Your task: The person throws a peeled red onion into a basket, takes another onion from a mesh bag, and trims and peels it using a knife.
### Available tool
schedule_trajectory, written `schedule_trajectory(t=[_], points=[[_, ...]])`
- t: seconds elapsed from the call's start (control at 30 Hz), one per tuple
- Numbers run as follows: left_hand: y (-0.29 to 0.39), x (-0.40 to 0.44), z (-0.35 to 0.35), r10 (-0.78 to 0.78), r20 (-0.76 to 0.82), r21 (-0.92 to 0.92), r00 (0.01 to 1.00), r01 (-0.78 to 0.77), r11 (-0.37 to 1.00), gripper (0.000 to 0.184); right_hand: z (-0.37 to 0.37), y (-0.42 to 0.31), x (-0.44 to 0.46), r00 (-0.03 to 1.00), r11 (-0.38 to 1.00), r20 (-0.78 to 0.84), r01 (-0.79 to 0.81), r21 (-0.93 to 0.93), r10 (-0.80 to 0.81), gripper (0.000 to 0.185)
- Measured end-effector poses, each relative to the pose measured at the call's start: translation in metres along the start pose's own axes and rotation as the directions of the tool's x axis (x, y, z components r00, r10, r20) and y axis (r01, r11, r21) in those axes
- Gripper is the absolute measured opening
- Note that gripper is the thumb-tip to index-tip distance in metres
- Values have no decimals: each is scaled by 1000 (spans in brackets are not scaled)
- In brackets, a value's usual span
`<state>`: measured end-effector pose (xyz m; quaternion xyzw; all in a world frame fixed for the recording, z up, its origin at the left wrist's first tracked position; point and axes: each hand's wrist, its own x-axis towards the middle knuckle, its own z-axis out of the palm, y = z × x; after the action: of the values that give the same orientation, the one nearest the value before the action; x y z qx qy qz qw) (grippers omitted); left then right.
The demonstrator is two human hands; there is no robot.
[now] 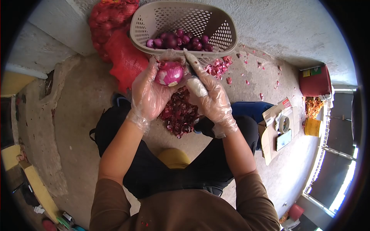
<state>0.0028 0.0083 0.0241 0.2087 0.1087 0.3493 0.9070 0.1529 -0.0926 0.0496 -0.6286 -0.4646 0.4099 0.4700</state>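
Observation:
My left hand (148, 90), in a clear plastic glove, is closed around a purple-red onion (171, 74) whose skin is partly peeled, with pale patches showing. Close on its right is my right hand (211, 94), gloved the same way. Its fingers wrap round a knife with a pale handle (197, 87), and the dark blade points up beside the onion. Part of the blade is hidden by my fingers. Below both hands a heap of dark red onion skins (180, 115) lies on the floor between my legs.
Ahead stands a beige perforated basket (227, 42) with several onions (179, 40) inside. Red mesh sacks (123, 56) lean at its left. More peelings (218, 67) lie beside it. Flattened cardboard (268, 148) on the right carries a tape roll (284, 124) and a phone (284, 140).

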Motion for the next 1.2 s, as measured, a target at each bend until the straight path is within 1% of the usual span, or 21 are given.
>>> schedule_trajectory(t=[0.07, 0.2, 0.27, 0.3, 0.37, 0.43, 0.5, 0.57, 0.6, 0.7, 0.8, 0.9, 1.0, 1.1, 1.2], points=[[0, 0, 1, 2, 8, -16, 1000, -2, 1000, 48, -2, -7, -2, 998, 996, -11, -62, 65, 63, 55], [0, 1, -1, 0, 10, -37, 1000, 0, 999, 51, -3, -8, -1, 999, 997, -31, -36, 69, 38, 56], [0, 1, 1, 4, -35, -38, 999, -6, 999, 50, -4, -5, 1, 999, 996, -38, 6, 86, -3, 61], [0, 1, 1, 6, -59, -38, 998, -9, 999, 49, -5, -3, 1, 999, 998, -12, 47, 38, -46, 64], [1, 2, -4, -2, -36, -46, 999, 1, 999, 48, -8, 1, 2, 990, 988, 44, 138, -63, -136, 70], [2, 2, -5, -5, -22, -37, 1000, 4, 999, 46, -9, 5, 2, 966, 953, 106, 250, -170, -234, 75], [2, 1, -5, -2, -19, -10, 1000, 2, 1000, 44, -8, 7, 3, 939, 907, 168, 335, -253, -300, 79], [3, 2, -10, -1, 62, -14, 998, 2, 1000, 43, -5, 8, 1, 918, 868, 222, 387, -312, -330, 79], [3, 2, -13, 0, 102, -16, 995, 1, 1000, 43, 0, 4, 1, 911, 854, 176, 411, -319, -373, 75], [3, 4, -14, -13, 112, 15, 994, 11, 1000, 43, -4, -1, -1, 944, 873, 223, 312, -375, -242, 69], [1, 2, 0, 7, 19, 64, 1000, -8, 998, 42, -2, 0, 0, 950, 871, 201, 300, -389, -237, 63], [1, 0, 3, 18, 1, 76, 1000, -18, 997, 41, -1, 4, 2, 939, 858, 217, 333, -392, -265, 64], [0, 0, -2, 9, 19, 97, 1000, -11, 995, 48, 1, 5, 3, 929, 864, 182, 366, -345, -321, 62], [-1, 1, -3, -11, 26, 34, 1000, 10, 999, 47, -3, -2, 2, 971, 910, 162, 225, -349, -178, 60], [-1, -1, 6, -24, -34, 7, 999, 24, 1000, 40, -4, 1, 2, 969, 917, 135, 239, -320, -205, 57]])
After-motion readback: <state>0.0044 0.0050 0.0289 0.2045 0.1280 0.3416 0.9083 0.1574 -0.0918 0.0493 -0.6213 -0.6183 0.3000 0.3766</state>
